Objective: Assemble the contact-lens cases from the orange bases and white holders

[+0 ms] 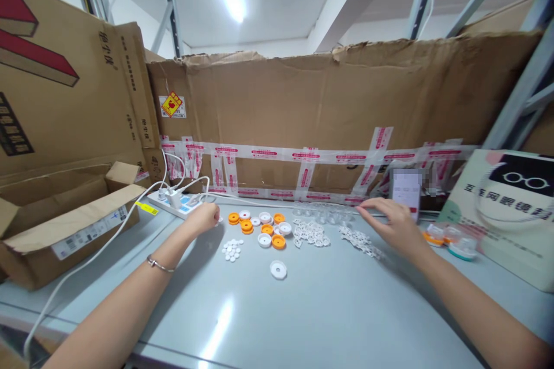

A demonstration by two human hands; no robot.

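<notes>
My left hand (206, 217) rests on the grey table (329, 305) as a loose fist, just left of several orange caps (247, 225) and white caps (264, 239); something small and white shows at its fingertips. My right hand (389, 220) lies with fingers stretched toward the left, above a patch of small white lacy pieces (360, 240) and in front of a phone (405, 190) propped against the cardboard. A cluster of small white discs (232, 248) and a single white ring cap (278, 269) lie nearer me.
A power strip (176, 202) with white cables sits at the back left. An open cardboard box (64, 225) stands at the left, a taped cardboard wall (329, 109) behind. A printed box (506, 213) and teal and orange lidded cases (454, 241) are at the right.
</notes>
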